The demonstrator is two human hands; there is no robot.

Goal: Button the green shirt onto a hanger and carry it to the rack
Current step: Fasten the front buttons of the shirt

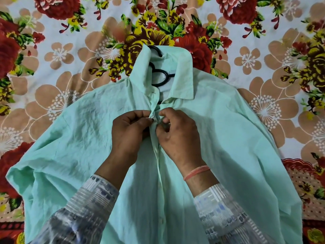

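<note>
Head view: finds green shirt (228, 138) spread flat on floral sheet (61, 55), collar at 12 o'clock, hanger (159, 84) inside neck. Pinches left placket edge with left hand (130, 131), facing edge with right hand (177, 136) at 3 o'clock: narrow grip each, probably to seat an upper button.

The shirt (228, 138) lies on the bedsheet (70, 50), the hanger (161, 77) inside its collar.

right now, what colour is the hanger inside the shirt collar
Black; the hanger shows best in the head view, inside the open collar of the green shirt.
</note>
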